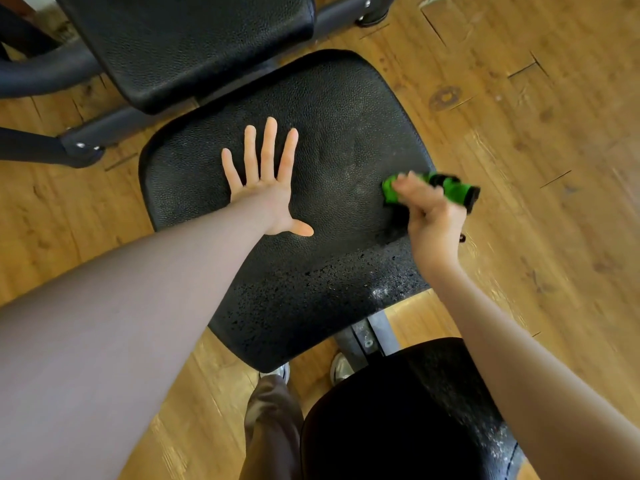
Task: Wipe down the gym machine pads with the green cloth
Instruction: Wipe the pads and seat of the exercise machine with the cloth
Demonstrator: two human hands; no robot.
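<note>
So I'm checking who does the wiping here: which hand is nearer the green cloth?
Right. The right hand grips the green cloth at the seat pad's right edge; the left hand lies flat mid-pad, well apart from it.

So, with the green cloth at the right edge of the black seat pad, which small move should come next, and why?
Probably sweep the bunched green cloth, gripped by the right hand, leftward across the black textured seat pad. The cloth sits at the pad's right edge, the near part looks wet, the middle looks dull, and the left hand lies flat on the pad.
</note>
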